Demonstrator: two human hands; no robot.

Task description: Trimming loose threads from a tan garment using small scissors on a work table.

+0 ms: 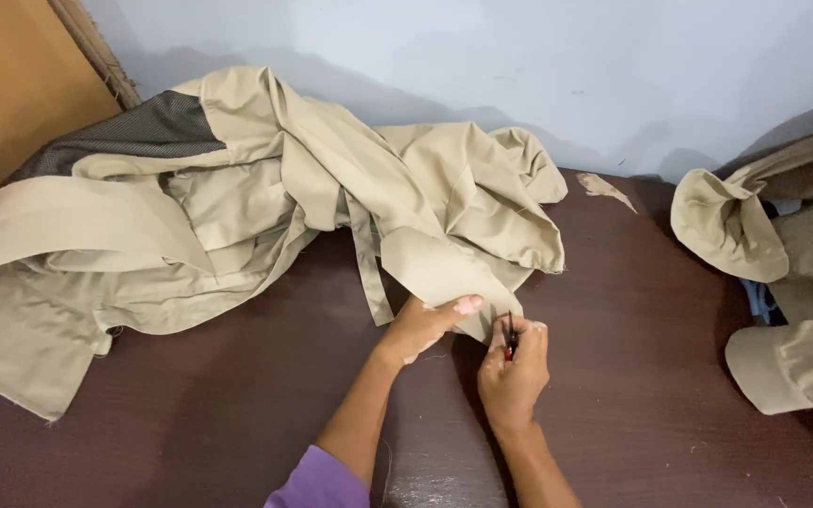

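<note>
The left hand pinches the lower corner of a crumpled beige garment spread across the dark brown table — thumb on top of the cloth. Just beside it, the right hand is clenched around a small dark cutting tool — its tip touching the fabric's edge. More beige cloth lies at the right.

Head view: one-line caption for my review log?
Left hand pins a beige garment flap while right hand works a small dark tool at its edge.
</note>
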